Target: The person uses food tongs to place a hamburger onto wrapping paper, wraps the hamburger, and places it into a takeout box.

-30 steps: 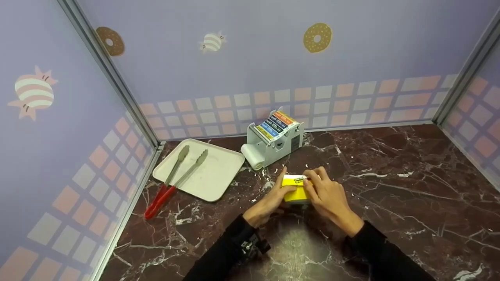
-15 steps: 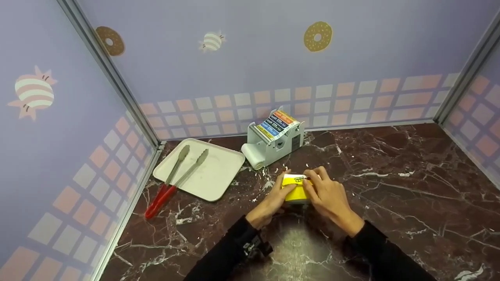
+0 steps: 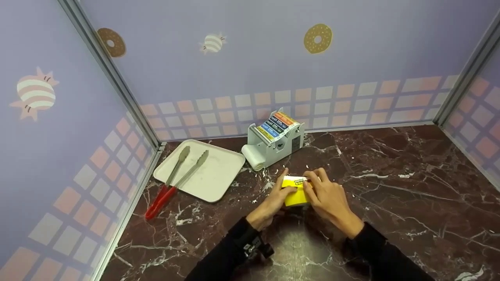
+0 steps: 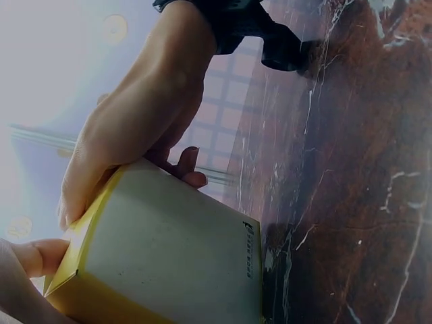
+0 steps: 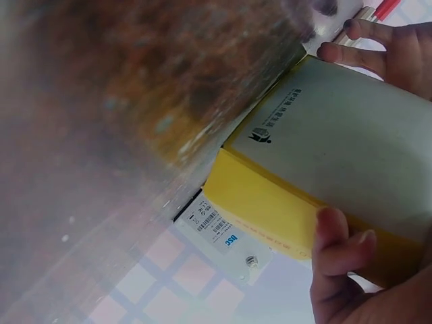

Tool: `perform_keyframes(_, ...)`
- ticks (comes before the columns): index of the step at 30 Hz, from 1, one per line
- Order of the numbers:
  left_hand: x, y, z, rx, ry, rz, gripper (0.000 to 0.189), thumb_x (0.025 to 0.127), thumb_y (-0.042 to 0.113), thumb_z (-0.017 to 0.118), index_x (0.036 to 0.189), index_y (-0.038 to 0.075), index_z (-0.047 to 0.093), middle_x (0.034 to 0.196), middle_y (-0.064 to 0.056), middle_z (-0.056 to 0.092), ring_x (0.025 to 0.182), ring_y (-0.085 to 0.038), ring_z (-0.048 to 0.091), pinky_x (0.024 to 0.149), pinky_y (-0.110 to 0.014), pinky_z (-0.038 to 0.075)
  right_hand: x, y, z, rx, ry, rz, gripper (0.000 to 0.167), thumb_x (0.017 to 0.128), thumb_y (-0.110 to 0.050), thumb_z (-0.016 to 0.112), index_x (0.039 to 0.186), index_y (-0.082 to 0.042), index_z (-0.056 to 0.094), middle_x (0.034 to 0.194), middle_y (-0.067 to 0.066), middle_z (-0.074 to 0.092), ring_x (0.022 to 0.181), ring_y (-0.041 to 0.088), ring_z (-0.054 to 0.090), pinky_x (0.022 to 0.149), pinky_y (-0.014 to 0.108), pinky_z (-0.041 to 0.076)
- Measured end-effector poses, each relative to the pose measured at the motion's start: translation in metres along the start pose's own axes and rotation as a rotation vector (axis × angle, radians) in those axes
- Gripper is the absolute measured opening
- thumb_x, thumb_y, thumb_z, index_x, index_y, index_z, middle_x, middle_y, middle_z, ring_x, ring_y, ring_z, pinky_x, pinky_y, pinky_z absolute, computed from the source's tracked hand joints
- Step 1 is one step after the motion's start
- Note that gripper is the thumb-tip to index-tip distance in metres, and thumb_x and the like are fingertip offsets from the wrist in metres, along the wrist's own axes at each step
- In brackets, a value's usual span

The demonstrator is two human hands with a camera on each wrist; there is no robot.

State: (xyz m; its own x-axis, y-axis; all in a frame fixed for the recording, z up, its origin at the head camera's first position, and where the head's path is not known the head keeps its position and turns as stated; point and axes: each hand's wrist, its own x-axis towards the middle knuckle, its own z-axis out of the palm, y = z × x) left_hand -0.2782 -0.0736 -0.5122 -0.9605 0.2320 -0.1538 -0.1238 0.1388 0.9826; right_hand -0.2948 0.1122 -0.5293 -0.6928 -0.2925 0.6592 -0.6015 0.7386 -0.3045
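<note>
A yellow and white cardboard box point(image 3: 295, 198) with a paper-clip picture printed on its top is held between both hands, close over the dark marbled table. My left hand point(image 3: 273, 200) grips its left side, thumb on the top face. On the opposite side my right hand point(image 3: 330, 197) holds the box, with thumb and fingertips at the top right edge. In the left wrist view the box's grey-white side point(image 4: 169, 250) faces the camera. From the right wrist, a yellow end point(image 5: 263, 202) and small printed characters show. The far-side fingers are partly hidden in the head view.
Behind the hands stands a white label dispenser point(image 3: 287, 144) with a strip of coloured labels and a white roll in front. To the left lies a cream tray point(image 3: 216, 175) with red-handled tongs point(image 3: 166, 195) across it. White scraps point(image 3: 256, 201) dot the table; patterned walls enclose it.
The box has tilted slightly, so more of its yellow front face shows and its grey lower strip is mostly gone from view. Both hands stay on it in nearly the same place.
</note>
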Motion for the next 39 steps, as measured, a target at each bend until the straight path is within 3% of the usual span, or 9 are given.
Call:
perform_keyframes(5, -0.001, 0.0, -0.001, 0.003, -0.011, -0.022, 0.082, 0.096, 0.036, 0.057, 0.167, 0.033, 0.016, 0.155, -0.018, 0.038, 0.083, -0.016, 0.055, 0.073, -0.032, 0.049, 0.0, 0.0, 0.0, -0.006, 0.003, -0.002, 0.022, 0.101, -0.026, 0.056, 0.118, -0.014, 0.065, 0.101, 0.009, 0.06, 0.047, 0.019, 0.043, 0.04, 0.039, 0.042)
perform_keyframes(11, -0.002, 0.0, -0.003, 0.036, -0.034, -0.041, 0.082, 0.095, 0.042, 0.055, 0.167, 0.031, 0.016, 0.155, -0.017, 0.037, 0.095, -0.024, 0.057, 0.08, -0.044, 0.052, 0.0, 0.001, 0.0, 0.0, -0.002, 0.006, 0.021, 0.101, -0.025, 0.056, 0.117, -0.014, 0.065, 0.103, 0.009, 0.06, 0.047, 0.021, 0.045, 0.042, 0.041, 0.044)
perform_keyframes(20, 0.002, -0.001, -0.007, 0.043, -0.064, 0.05, 0.055, 0.104, 0.042, 0.054, 0.15, 0.016, 0.039, 0.11, -0.007, 0.059, 0.088, -0.015, 0.059, 0.085, -0.038, 0.054, 0.003, 0.004, 0.0, 0.002, -0.001, 0.013, 0.021, 0.099, -0.026, 0.057, 0.115, -0.015, 0.065, 0.101, 0.009, 0.06, 0.047, 0.021, 0.044, 0.041, 0.04, 0.042)
perform_keyframes(23, 0.004, -0.004, -0.014, 0.105, -0.11, 0.085, 0.055, 0.103, 0.04, 0.06, 0.149, 0.019, 0.041, 0.114, -0.007, 0.06, 0.092, -0.014, 0.06, 0.089, -0.04, 0.054, 0.003, 0.006, 0.0, 0.014, -0.002, 0.019, 0.02, 0.098, -0.026, 0.058, 0.114, -0.015, 0.064, 0.101, 0.009, 0.059, 0.048, 0.019, 0.041, 0.041, 0.038, 0.041)
perform_keyframes(27, 0.009, -0.01, -0.023, 0.337, -0.168, 0.213, 0.077, 0.095, 0.038, 0.073, 0.156, 0.014, 0.032, 0.132, -0.011, 0.059, 0.111, -0.02, 0.062, 0.101, -0.04, 0.053, 0.004, 0.007, 0.0, 0.043, -0.014, 0.025, 0.017, 0.099, -0.024, 0.058, 0.111, -0.014, 0.063, 0.102, 0.009, 0.058, 0.05, 0.019, 0.043, 0.044, 0.038, 0.044)
perform_keyframes(30, 0.011, -0.013, -0.025, 0.538, -0.135, 0.296, 0.094, 0.091, 0.044, 0.077, 0.159, 0.007, 0.026, 0.15, -0.015, 0.05, 0.13, -0.027, 0.057, 0.113, -0.045, 0.048, 0.004, 0.009, -0.001, 0.067, -0.032, 0.035, 0.016, 0.102, -0.024, 0.057, 0.112, -0.013, 0.063, 0.102, 0.009, 0.057, 0.053, 0.019, 0.044, 0.047, 0.038, 0.046)
perform_keyframes(33, 0.011, -0.013, -0.025, 0.656, -0.1, 0.313, 0.098, 0.093, 0.053, 0.072, 0.162, 0.006, 0.022, 0.161, -0.019, 0.04, 0.141, -0.034, 0.05, 0.119, -0.051, 0.041, 0.004, 0.011, -0.002, 0.079, -0.042, 0.042, 0.016, 0.104, -0.025, 0.056, 0.112, -0.013, 0.062, 0.102, 0.009, 0.056, 0.055, 0.018, 0.045, 0.048, 0.039, 0.047)
perform_keyframes(36, 0.012, -0.014, -0.028, 0.684, -0.111, 0.321, 0.093, 0.098, 0.061, 0.06, 0.163, 0.008, 0.021, 0.161, -0.018, 0.041, 0.143, -0.035, 0.048, 0.12, -0.053, 0.039, 0.004, 0.013, -0.002, 0.083, -0.047, 0.045, 0.016, 0.104, -0.026, 0.056, 0.112, -0.013, 0.062, 0.102, 0.009, 0.056, 0.055, 0.019, 0.046, 0.048, 0.039, 0.048)
perform_keyframes(39, 0.015, -0.015, -0.033, 0.622, -0.151, 0.336, 0.088, 0.101, 0.064, 0.05, 0.164, 0.008, 0.021, 0.162, -0.017, 0.041, 0.146, -0.033, 0.044, 0.122, -0.053, 0.035, 0.004, 0.014, -0.002, 0.082, -0.052, 0.045, 0.016, 0.104, -0.026, 0.057, 0.113, -0.013, 0.061, 0.103, 0.009, 0.056, 0.056, 0.02, 0.048, 0.049, 0.04, 0.049)
